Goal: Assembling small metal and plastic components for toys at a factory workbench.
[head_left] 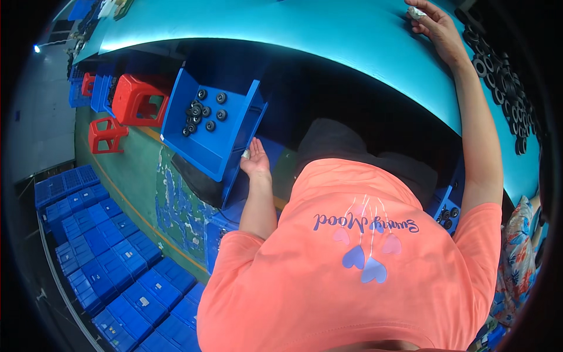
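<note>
Coral shirt [352,305] foremost; round black wheels [206,110] lie up-left of my nearer left hand [255,163], fingers extended; right hand [437,28] curls, pinch unclear.

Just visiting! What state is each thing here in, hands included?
Left hand, grip open, palm showing
Right hand, fingers bent; unclear whether it holds anything
Blue bin, open-topped, partly filled
Black wheels, loose in the bin
Black rings, loosely heaped on the teal tabletop
Large red stool, upright
Blue crates, set in rows
</note>
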Available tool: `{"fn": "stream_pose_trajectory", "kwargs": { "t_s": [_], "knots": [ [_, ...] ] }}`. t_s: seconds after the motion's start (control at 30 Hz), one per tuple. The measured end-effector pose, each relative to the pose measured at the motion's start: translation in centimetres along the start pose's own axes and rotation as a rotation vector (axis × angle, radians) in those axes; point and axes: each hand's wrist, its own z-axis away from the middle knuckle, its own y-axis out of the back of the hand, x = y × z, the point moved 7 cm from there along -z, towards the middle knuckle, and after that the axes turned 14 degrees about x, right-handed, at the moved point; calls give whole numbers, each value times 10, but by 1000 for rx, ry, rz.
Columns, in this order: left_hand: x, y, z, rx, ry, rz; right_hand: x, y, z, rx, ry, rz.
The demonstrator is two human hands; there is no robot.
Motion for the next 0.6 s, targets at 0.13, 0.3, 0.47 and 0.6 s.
{"fn": "stream_pose_trajectory", "kwargs": {
  "t_s": [0.13,0.3,0.47,0.6],
  "knots": [
    [2,2,9,-67,34,68,-2,-2,0,7,-3,21],
    [19,13,7,-71,3,160,-2,-2,1,26,-14,42],
    [31,23,11,-81,-52,305,-1,-3,0,34,-23,59],
    [19,6,29,-6,-3,378,1,-1,3,27,-1,67]
  ]
}}
